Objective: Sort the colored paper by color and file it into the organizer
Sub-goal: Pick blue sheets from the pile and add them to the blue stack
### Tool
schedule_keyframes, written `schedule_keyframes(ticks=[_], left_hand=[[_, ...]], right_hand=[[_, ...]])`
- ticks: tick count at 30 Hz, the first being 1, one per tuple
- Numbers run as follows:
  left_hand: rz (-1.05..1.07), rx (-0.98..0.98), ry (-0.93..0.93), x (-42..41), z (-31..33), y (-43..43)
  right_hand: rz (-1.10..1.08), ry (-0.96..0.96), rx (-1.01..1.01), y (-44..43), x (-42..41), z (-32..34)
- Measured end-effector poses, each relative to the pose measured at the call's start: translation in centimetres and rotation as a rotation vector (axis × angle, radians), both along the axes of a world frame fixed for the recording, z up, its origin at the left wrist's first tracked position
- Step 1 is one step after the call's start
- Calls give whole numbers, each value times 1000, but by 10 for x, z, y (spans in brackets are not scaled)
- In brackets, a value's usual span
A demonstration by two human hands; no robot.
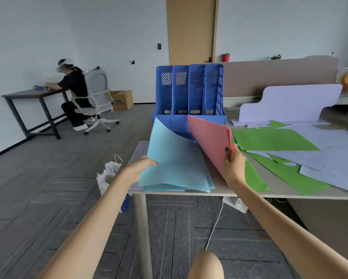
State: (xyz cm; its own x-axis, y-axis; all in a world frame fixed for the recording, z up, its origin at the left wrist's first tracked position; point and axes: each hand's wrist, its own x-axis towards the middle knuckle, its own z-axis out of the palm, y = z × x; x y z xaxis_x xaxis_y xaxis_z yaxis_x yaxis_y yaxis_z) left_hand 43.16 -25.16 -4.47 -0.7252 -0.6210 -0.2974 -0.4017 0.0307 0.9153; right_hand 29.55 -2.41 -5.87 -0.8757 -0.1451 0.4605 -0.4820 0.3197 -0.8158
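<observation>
A blue organizer with several upright slots stands at the table's far left corner; its slots look empty. My left hand grips the left edge of the light blue paper, whose top sheets curl up off a stack at the table's front left. My right hand pinches the pink paper by its right edge and holds it tilted in the air in front of the organizer. Green sheets and lavender sheets lie spread over the table to the right.
The table has its front edge near me and a leg at the left corner. A lavender divider stands behind the papers. White bags and cables lie on the floor. A person sits at a desk far left.
</observation>
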Motion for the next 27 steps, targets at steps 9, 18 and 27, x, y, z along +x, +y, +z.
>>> schedule_keyframes(ticks=[9, 18, 27], left_hand=[[-15, -49, -6, -24, -13, -2], [74, -285, 55, -25, -26, 0], [69, -857, 22, -6, -48, 4]], right_hand=[[88, -4, 52, -4, 2, -12], [237, 47, 288, -17, 10, -26], [570, 86, 549, -24, 28, -36]])
